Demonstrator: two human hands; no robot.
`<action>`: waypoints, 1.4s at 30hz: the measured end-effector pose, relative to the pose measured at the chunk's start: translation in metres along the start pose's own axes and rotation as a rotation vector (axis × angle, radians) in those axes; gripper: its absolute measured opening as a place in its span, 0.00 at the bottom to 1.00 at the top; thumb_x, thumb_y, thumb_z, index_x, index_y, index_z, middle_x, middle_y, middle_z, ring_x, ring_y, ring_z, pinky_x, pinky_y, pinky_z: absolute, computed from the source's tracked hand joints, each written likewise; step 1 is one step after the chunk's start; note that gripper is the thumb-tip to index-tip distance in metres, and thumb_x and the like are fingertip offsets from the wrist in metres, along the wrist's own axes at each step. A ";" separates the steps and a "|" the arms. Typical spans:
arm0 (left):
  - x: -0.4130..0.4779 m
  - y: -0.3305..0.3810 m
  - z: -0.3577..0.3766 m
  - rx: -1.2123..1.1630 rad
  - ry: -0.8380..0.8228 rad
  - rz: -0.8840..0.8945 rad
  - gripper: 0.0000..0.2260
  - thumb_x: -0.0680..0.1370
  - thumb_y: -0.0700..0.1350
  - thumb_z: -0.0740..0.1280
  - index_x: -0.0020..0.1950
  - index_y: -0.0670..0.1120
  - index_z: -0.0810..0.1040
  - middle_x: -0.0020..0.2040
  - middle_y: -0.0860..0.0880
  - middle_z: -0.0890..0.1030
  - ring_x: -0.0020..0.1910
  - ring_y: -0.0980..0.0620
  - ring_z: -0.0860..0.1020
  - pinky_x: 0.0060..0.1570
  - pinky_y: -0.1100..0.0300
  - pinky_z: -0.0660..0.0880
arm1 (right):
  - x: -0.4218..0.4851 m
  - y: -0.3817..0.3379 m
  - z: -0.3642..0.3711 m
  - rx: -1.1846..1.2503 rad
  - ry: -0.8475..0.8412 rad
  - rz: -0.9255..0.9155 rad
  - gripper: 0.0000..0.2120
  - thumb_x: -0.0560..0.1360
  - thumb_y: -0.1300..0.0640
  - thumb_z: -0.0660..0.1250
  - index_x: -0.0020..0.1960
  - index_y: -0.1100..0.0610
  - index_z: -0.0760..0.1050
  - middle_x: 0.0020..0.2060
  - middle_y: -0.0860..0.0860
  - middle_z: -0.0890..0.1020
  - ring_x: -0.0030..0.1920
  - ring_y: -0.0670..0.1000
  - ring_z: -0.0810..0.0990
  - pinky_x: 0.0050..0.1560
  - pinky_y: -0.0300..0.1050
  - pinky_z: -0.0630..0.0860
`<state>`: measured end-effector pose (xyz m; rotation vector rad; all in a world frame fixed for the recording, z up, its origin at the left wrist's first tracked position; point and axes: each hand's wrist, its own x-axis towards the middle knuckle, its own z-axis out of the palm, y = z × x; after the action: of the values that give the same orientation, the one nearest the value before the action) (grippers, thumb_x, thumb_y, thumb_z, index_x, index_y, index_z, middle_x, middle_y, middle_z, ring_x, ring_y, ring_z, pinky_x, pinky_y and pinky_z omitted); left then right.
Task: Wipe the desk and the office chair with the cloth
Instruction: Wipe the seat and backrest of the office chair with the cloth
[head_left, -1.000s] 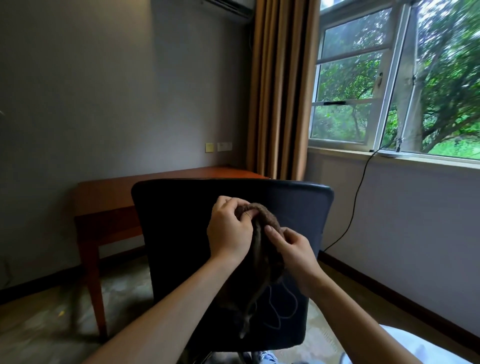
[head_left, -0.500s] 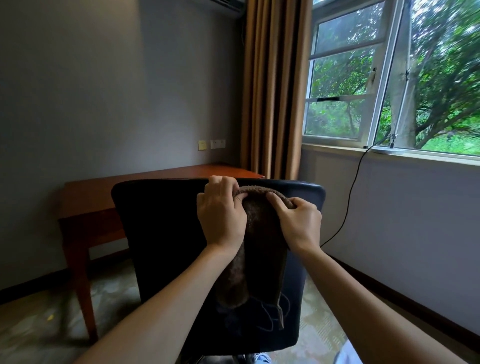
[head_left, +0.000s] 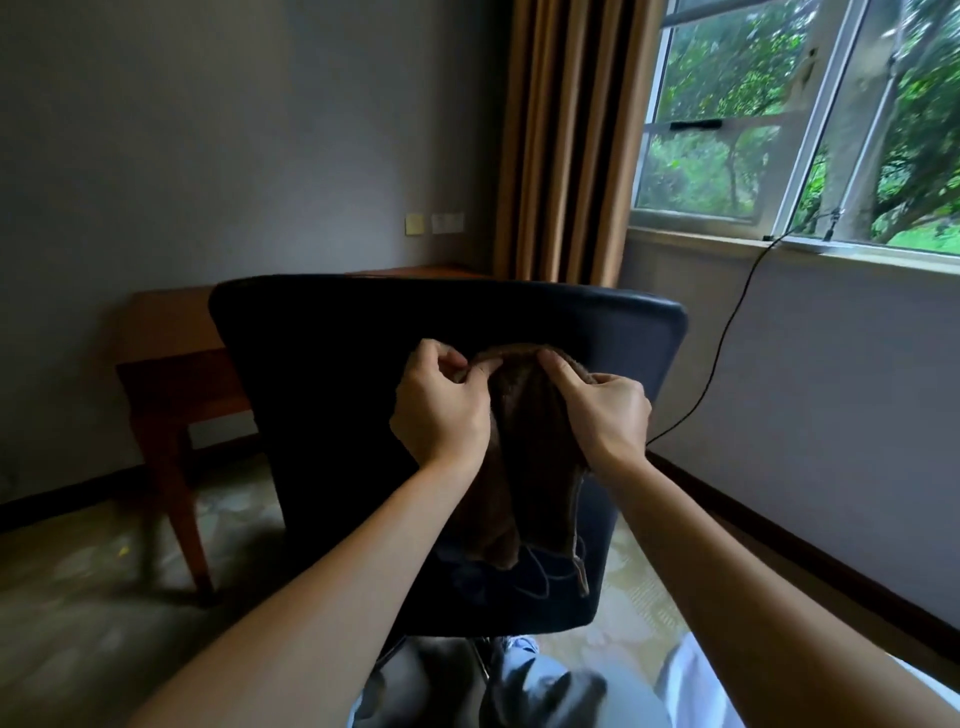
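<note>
2 hands, left (head_left: 441, 410) and right (head_left: 605, 413), pinch 1 cloth's (head_left: 524, 441) top edge before 1 chair (head_left: 322, 374); 1 tabletop (head_left: 166, 322) behind.

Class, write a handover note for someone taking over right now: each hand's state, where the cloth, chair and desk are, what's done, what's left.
Left hand pinches the top edge of the brown cloth.
Right hand pinches the same edge, beside it.
The cloth hangs from both hands in front of the backrest of the office chair; contact with it cannot be told.
The desk stands behind the chair.
Done: cloth in hand; no wiping is confirmable.
Left: wipe the chair and the desk.
</note>
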<state>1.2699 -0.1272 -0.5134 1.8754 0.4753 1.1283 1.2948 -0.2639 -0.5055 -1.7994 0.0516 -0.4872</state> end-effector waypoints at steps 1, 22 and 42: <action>-0.002 -0.003 0.001 -0.011 -0.007 -0.040 0.14 0.72 0.57 0.76 0.44 0.53 0.73 0.42 0.57 0.76 0.42 0.54 0.74 0.41 0.57 0.67 | -0.001 0.005 0.001 -0.004 -0.004 0.013 0.28 0.68 0.32 0.74 0.28 0.57 0.79 0.25 0.50 0.81 0.31 0.49 0.80 0.32 0.45 0.74; -0.034 -0.080 0.031 0.012 -0.051 -0.212 0.17 0.71 0.58 0.77 0.41 0.52 0.71 0.36 0.59 0.74 0.37 0.51 0.76 0.39 0.54 0.73 | -0.009 0.095 0.041 -0.093 -0.071 0.115 0.32 0.67 0.29 0.71 0.29 0.56 0.65 0.24 0.51 0.70 0.27 0.49 0.70 0.30 0.45 0.66; -0.069 -0.175 0.048 0.207 -0.144 -0.348 0.17 0.70 0.59 0.76 0.42 0.50 0.72 0.41 0.53 0.81 0.44 0.44 0.81 0.41 0.53 0.73 | -0.043 0.186 0.082 -0.244 -0.105 0.305 0.33 0.69 0.29 0.69 0.26 0.55 0.62 0.23 0.49 0.73 0.29 0.52 0.74 0.31 0.47 0.67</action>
<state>1.2938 -0.1016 -0.7042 1.9378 0.8249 0.7308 1.3248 -0.2308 -0.7086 -2.0087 0.3202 -0.1725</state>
